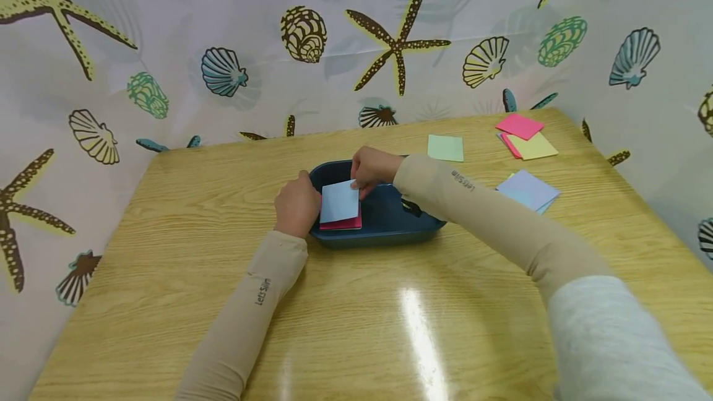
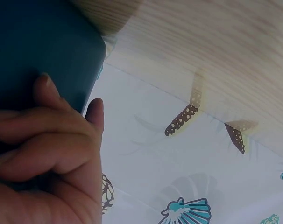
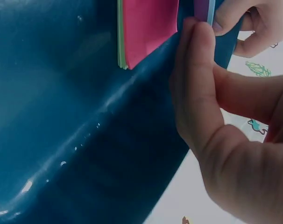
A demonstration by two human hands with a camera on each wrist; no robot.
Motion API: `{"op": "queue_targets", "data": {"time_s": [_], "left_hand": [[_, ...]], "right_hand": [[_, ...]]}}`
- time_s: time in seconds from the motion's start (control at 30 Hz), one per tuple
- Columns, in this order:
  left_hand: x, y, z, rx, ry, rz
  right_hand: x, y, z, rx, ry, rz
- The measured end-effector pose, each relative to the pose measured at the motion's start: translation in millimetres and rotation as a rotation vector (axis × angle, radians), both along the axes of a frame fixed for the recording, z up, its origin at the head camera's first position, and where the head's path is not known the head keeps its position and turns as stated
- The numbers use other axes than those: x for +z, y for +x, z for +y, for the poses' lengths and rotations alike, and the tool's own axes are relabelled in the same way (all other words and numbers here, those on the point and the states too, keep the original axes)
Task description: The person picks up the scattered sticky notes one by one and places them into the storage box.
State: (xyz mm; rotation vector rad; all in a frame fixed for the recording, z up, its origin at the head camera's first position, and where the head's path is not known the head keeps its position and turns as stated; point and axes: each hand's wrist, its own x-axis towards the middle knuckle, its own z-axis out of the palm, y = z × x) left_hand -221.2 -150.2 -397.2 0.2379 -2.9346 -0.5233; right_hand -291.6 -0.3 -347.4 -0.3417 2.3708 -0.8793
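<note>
A dark blue oblong plastic tub [image 1: 379, 241] sits on the wooden table. My left hand [image 1: 298, 204] grips its left end at the rim; in the left wrist view the fingers [image 2: 55, 154] curl against the tub's outer side. Over the left part of the tub, my right hand [image 1: 372, 169] pinches a light blue stack of sticky notes [image 1: 340, 201] by its right edge. Seen edge-on in the right wrist view, this stack [image 3: 210, 10] lies between thumb and fingertips. Pink sticky notes [image 3: 148, 30] with a green layer stand inside the tub, partly hidden under the blue ones in the head view.
A pale green sticky note [image 1: 445, 148] lies behind the tub. Pink [image 1: 520, 125] and yellow notes [image 1: 533, 146] overlap at the back right, with lavender-blue notes [image 1: 528, 189] nearer. Something small and dark [image 1: 411, 206] shows at the tub's right part, under the forearm. A patterned cloth [image 1: 334, 98] hangs behind.
</note>
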Motion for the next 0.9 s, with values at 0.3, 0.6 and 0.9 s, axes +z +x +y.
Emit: {"op": "queue_targets", "data": {"time_s": [0.3, 0.6, 0.9], "left_hand": [[-1.6, 1.6, 1.2, -0.007, -0.013, 0.024], [-2.3, 1.6, 0.9, -0.009, -0.009, 0.017], [0.0, 2.0, 1.5, -0.003, -0.019, 0.002]], "right_hand": [[-3.4, 0.4, 0, 0.016, -0.002, -0.022], [-8.2, 0.1, -2, 0.023, 0.015, 0.021], [-15.3, -0.3, -6, 0.129, 0.121, 0.156]]}}
